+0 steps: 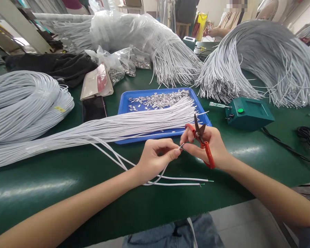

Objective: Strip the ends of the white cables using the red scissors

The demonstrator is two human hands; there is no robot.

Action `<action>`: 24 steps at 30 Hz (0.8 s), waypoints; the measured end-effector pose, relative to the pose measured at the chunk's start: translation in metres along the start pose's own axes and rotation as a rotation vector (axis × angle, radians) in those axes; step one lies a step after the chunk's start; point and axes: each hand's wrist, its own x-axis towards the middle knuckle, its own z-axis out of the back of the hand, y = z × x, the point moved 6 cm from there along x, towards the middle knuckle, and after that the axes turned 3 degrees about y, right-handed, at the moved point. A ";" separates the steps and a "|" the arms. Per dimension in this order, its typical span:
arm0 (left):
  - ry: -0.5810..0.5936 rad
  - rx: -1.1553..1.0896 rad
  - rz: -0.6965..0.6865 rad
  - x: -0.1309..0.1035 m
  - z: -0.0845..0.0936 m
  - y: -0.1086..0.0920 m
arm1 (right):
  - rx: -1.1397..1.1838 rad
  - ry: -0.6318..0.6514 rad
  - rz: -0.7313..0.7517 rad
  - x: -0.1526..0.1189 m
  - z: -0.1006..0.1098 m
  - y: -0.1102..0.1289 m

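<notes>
Above the middle of the dark green counter (74, 193), toward its near edge, the two hands meet, fingertips nearly touching. The left hand (157, 159) pinches a thin white round cable (181, 146) close to its tip, while the right hand (212, 146) has its fingers through the red-handled scissors (198, 134), their dark blades spread and pointing toward the far edge. The right thumb is at the cable's tip too.

Between the hands and the counter's near edge lie two loose white cables (186, 178) with green ends. Just beyond the hands, a long bundle of white cables (124, 125) comes in from the counter's left edge and rests across a blue plastic tray (123, 104) scattered with small silvery metal pieces (165, 99). Right of the tray sits a teal box-shaped device (250, 113) with a bright green button.
</notes>
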 end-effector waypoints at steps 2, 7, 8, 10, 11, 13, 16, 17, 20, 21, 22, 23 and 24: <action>-0.004 -0.010 0.012 0.000 0.000 0.000 | -0.016 -0.006 0.010 0.000 0.000 0.000; -0.016 -0.111 0.098 0.001 -0.001 0.005 | 0.025 -0.031 0.024 -0.001 0.000 -0.003; -0.023 -0.134 0.118 0.002 -0.001 0.007 | 0.036 -0.036 0.026 -0.001 0.000 -0.003; -0.026 -0.173 0.144 0.001 -0.001 0.009 | 0.041 -0.047 0.027 -0.001 0.001 -0.004; -0.022 -0.188 0.148 0.001 -0.002 0.010 | 0.043 -0.053 0.026 -0.001 0.001 -0.004; -0.004 -0.210 0.148 0.000 -0.003 0.011 | 0.061 -0.054 0.017 -0.001 0.000 -0.005; 0.041 -0.211 0.140 -0.001 -0.007 0.009 | 0.106 -0.033 0.000 -0.001 -0.001 -0.006; 0.062 -0.202 0.140 -0.001 -0.008 0.008 | 0.116 -0.026 -0.004 -0.001 -0.002 -0.007; 0.113 -0.164 0.150 0.001 -0.010 0.007 | 0.092 -0.014 0.003 -0.002 -0.003 -0.008; 0.101 -0.148 0.149 0.002 -0.009 0.006 | 0.064 -0.022 0.013 -0.002 -0.003 -0.008; 0.073 -0.124 0.140 0.003 -0.006 0.005 | 0.033 -0.040 0.027 -0.002 -0.002 -0.008; 0.033 -0.093 0.125 0.005 -0.003 0.004 | 0.003 -0.067 0.040 -0.001 -0.001 -0.008; -0.016 -0.057 0.109 0.006 0.001 0.003 | -0.023 -0.101 0.050 -0.001 0.001 -0.007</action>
